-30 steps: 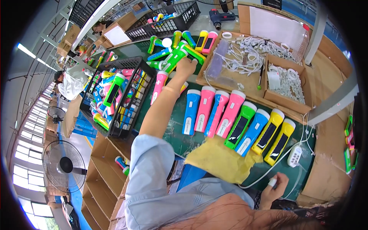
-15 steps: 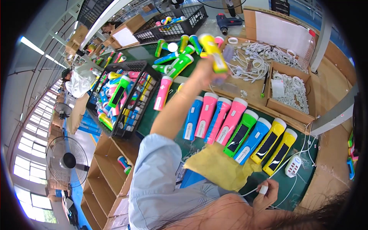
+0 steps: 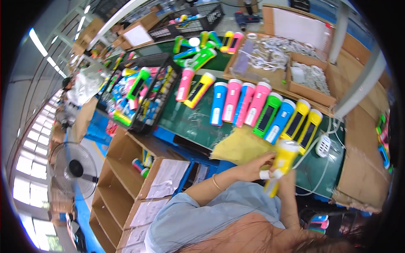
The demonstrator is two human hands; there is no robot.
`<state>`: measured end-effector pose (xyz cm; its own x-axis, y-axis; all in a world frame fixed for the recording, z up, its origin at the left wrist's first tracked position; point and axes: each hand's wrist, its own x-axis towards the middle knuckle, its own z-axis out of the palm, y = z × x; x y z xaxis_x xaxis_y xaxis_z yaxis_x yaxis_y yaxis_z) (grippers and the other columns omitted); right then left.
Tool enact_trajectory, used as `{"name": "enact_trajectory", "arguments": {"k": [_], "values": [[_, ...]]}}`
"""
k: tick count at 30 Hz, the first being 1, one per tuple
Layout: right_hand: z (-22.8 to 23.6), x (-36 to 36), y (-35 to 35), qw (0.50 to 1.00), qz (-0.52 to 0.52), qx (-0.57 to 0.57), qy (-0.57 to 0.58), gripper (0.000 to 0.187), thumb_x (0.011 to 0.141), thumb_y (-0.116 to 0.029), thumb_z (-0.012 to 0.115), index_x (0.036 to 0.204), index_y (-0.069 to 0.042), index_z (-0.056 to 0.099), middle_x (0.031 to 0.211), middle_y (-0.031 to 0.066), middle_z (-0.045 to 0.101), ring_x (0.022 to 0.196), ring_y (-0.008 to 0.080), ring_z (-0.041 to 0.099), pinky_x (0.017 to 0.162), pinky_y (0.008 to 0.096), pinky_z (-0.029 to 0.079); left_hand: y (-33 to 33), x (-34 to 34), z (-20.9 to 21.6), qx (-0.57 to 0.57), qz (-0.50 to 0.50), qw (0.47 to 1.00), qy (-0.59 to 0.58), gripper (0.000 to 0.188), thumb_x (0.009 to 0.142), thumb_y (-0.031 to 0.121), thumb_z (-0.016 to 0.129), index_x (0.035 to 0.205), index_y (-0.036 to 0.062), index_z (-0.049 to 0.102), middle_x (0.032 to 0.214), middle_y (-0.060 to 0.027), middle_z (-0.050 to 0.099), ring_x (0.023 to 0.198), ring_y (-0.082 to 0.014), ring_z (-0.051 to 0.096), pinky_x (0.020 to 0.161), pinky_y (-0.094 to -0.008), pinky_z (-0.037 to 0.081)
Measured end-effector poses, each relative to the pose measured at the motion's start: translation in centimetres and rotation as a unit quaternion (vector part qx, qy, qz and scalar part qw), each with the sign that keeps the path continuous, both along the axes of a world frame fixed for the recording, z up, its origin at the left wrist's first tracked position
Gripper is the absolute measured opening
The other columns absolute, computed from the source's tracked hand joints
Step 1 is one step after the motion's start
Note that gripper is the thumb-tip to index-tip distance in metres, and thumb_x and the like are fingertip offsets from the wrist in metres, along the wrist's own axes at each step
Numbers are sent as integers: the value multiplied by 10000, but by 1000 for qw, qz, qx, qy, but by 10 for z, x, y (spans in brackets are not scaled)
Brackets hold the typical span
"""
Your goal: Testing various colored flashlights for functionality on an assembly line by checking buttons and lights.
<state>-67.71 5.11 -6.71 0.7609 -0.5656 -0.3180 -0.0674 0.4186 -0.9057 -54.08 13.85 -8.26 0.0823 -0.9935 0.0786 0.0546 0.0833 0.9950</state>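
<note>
Low and right of centre in the frame, my left hand point(image 3: 252, 168) and right hand point(image 3: 286, 182) close together on a yellow plastic flashlight with a white head point(image 3: 282, 165), held tilted above the near edge of the green workbench point(image 3: 190, 122). My left fingers wrap its lower body beside a small white piece point(image 3: 265, 174) at the fingertips; my right hand grips it from below, though I cannot tell exactly how those fingers sit.

Just up and left of my hands, a yellow cloth point(image 3: 238, 147) lies on the bench edge. To the right of the flashlight sits a white power strip point(image 3: 324, 145), its cable trailing down the bench.

Above my hands, across the middle of the frame, a row of plastic flashlights point(image 3: 263, 110) lies side by side: blue, pink, pink, green, blue, yellow, yellow. Further left lie a pink and a yellow one, apart from the row.

In the upper right, cardboard trays of white cords point(image 3: 291, 63) stand behind the row. At upper left, a black wire crate point(image 3: 141, 95) is heaped with more coloured flashlights. At lower left, cardboard boxes point(image 3: 126, 168) and a floor fan point(image 3: 71, 168) stand beside the bench.
</note>
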Motion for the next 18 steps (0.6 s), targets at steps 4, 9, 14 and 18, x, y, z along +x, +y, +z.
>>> {"name": "enact_trajectory", "arguments": {"k": [4,9,14,18], "values": [[-12,-5,14,967,241,41,-67,506,822,-431,594,1029,27,542,845,101,625,788,221,633,687,342,515,1,-4,-3,38,62,960,271,571,730,300,682,1167,2,467,1174,-166,539,1118,-299,512,949,-450,407],[1,-35,-16,926,151,-343,41,147,763,-98,642,864,2,601,812,119,609,705,238,605,632,298,462,-12,-3,22,100,114,886,438,273,824,185,589,1010,22,472,795,-95,539,714,-219,570,757,-376,509],[8,-68,-37,779,-60,-603,160,147,722,-25,649,842,3,568,865,143,581,829,320,568,709,367,465,-30,2,28,103,52,875,469,307,837,156,571,1097,34,461,896,-90,543,705,-200,558,641,-307,485],[5,-106,-40,729,187,-635,174,178,628,-66,662,778,-14,583,777,104,555,771,281,542,685,348,466,-41,4,37,93,23,866,491,384,830,147,573,1172,35,436,911,-94,537,699,-198,556,618,-317,478]]}}
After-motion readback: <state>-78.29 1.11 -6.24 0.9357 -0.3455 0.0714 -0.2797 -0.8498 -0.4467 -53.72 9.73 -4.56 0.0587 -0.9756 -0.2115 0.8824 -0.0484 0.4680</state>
